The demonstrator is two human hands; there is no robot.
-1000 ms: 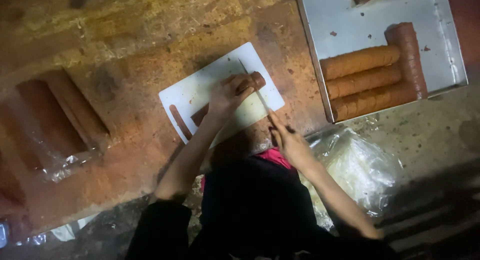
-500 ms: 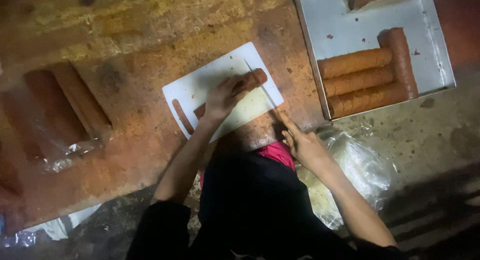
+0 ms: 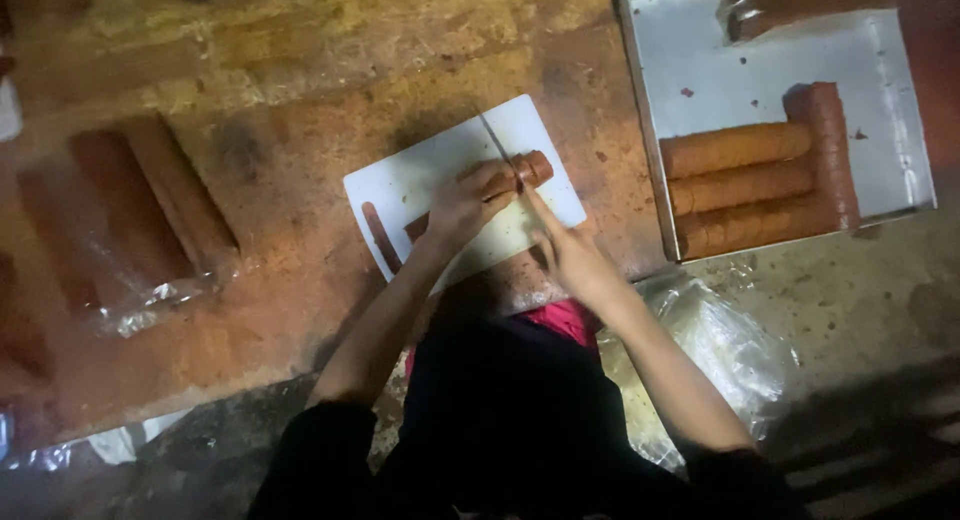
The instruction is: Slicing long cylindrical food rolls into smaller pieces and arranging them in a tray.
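Head view: cutting a roll on the board

Left hand (image 3: 462,202) pins a reddish-brown cylindrical roll (image 3: 520,172) on the white rectangular cutting board (image 3: 420,175), centre tabletop. Right hand (image 3: 568,260) grips a thin knife (image 3: 497,142) crossing the roll's 2 o'clock end. Best keep fingertips curled back, blade square.

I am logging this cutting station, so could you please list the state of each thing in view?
Brown log-shaped roll on the board: lying flat, pinned by the left hand, knife blade on it.
Right hand: gripping the knife.
White plastic cutting board: flat, a thin brown strip on it.
Metal tray: partly filled with stacked brown rolls.
Clear plastic bag of brown logs: lying open-ended at left.
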